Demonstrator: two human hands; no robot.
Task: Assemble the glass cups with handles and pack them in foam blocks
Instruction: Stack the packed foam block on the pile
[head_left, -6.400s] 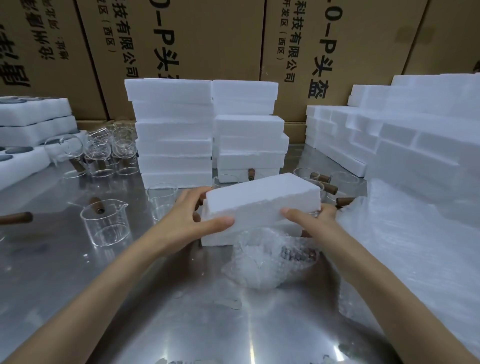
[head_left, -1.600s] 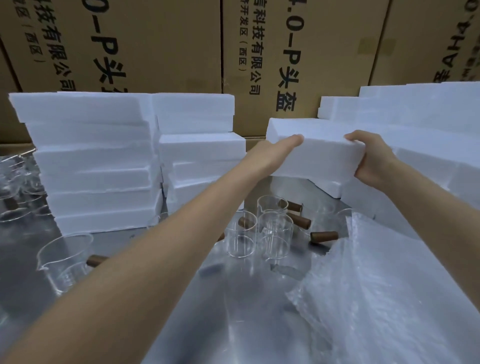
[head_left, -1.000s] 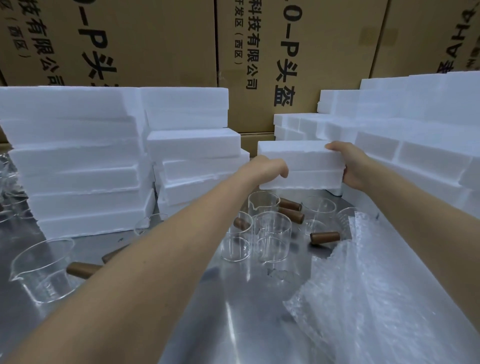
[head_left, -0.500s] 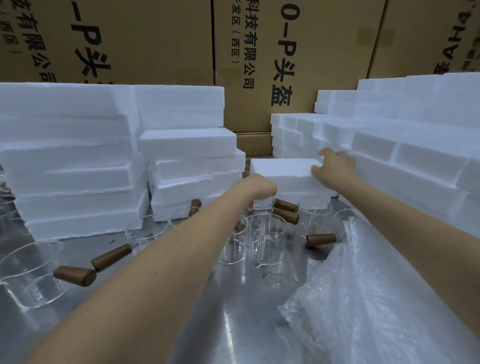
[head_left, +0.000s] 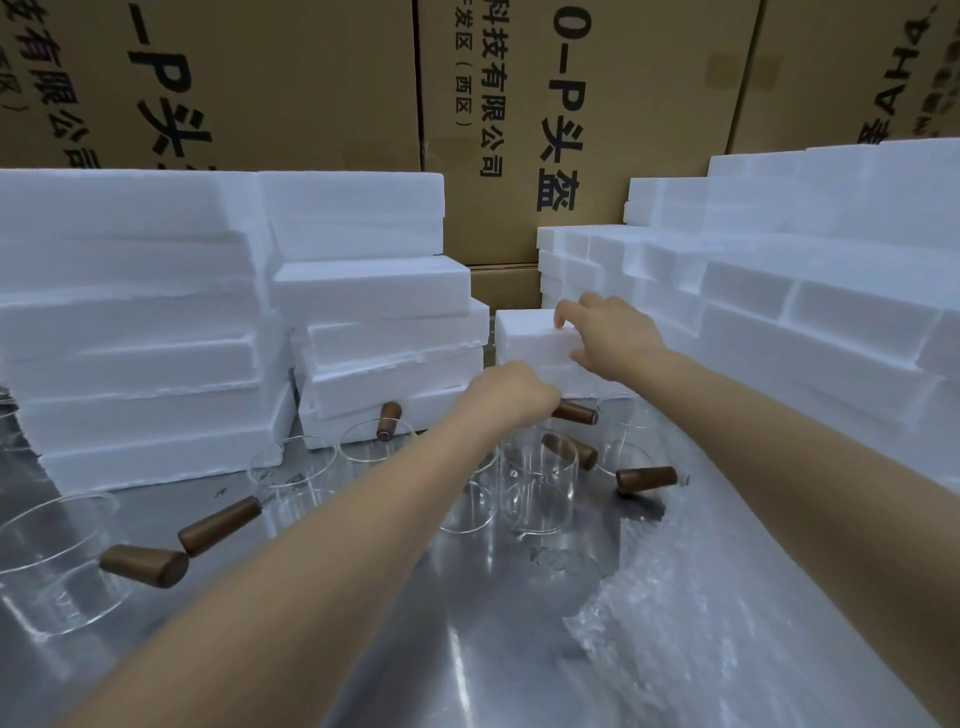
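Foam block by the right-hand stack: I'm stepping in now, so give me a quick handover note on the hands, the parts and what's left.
Right hand: fingers on the foam block, set on another block between the foam stacks.
Left hand: curled just above the glass cups; grip cannot be told.
Cups with wooden handles stand loose on the metal table; more at left.
Bubble wrap lies at right.
Done: this block is stacked.
Left: pack the remaining cups in foam.

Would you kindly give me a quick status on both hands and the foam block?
Right hand rests on foam block, fingers on its top. Left hand curled just below it, grip hidden. Glass cups with wooden handles crowd the table beneath.
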